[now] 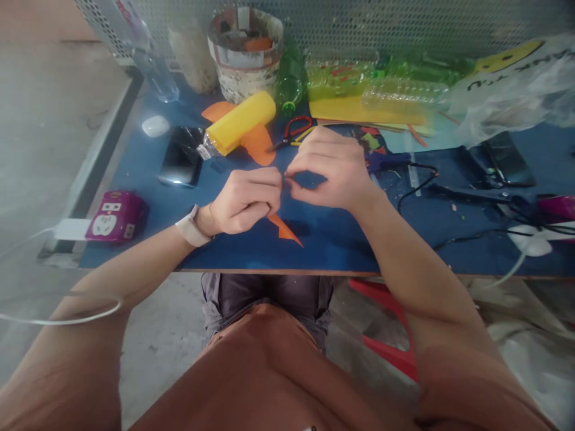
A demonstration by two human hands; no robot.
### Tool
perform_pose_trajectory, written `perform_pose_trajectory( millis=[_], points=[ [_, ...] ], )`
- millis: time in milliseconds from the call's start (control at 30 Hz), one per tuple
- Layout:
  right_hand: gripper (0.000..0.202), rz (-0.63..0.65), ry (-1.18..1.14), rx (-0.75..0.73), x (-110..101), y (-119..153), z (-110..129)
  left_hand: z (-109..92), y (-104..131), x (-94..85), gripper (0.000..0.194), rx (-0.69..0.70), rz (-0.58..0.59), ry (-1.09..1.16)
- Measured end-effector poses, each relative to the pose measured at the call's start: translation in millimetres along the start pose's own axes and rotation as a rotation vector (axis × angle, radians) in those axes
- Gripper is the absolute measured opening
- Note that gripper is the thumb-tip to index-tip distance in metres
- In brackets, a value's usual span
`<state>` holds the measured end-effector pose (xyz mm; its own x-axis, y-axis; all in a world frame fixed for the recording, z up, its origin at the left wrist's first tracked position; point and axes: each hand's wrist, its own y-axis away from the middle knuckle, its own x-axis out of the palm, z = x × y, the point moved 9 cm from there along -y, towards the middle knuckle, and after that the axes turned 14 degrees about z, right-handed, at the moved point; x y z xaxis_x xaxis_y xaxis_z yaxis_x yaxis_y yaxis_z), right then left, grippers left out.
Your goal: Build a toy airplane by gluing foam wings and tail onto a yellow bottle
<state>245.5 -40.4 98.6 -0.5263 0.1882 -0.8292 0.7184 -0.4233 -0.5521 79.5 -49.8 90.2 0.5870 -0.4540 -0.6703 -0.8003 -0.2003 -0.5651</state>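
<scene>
My left hand (pixel 247 199), with a white band at its wrist, is closed on a pointed orange paper piece (pixel 286 231) that sticks out below the fingers. Close beside it, my right hand (pixel 330 170) is closed in a pinch. Whatever lies between those fingertips is too small to make out. Just beyond the hands lies a plastic bottle wrapped in yellow paper (pixel 242 123), with orange paper shapes (pixel 258 145) at its sides. Red-handled scissors (pixel 297 127) lie behind my right hand, partly covered by it.
A paint-stained bucket (pixel 246 75), green bottles (pixel 291 81) and yellow sheets (pixel 363 109) line the back. On the left are a phone (pixel 180 157), a white mouse-like object (pixel 155 126) and a purple power adapter (pixel 114 216). A blue tool (pixel 389 160) with a black cable lies right.
</scene>
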Motion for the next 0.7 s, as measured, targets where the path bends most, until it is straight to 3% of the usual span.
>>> perform_pose_trajectory(
  millis=[167,533,700],
  points=[
    [0.017,-0.110,0.066,-0.187,-14,-3,21,-3,-1,0.5,0.035,-0.005,0.040,-0.027],
    [0.023,0.008,0.123,-0.103,2,-5,17,-6,-2,1.7,0.036,0.023,0.051,-0.012],
    [0.013,0.076,0.086,-0.067,12,-4,10,-5,-1,3.6,0.037,0.010,0.049,-0.025]
  ],
)
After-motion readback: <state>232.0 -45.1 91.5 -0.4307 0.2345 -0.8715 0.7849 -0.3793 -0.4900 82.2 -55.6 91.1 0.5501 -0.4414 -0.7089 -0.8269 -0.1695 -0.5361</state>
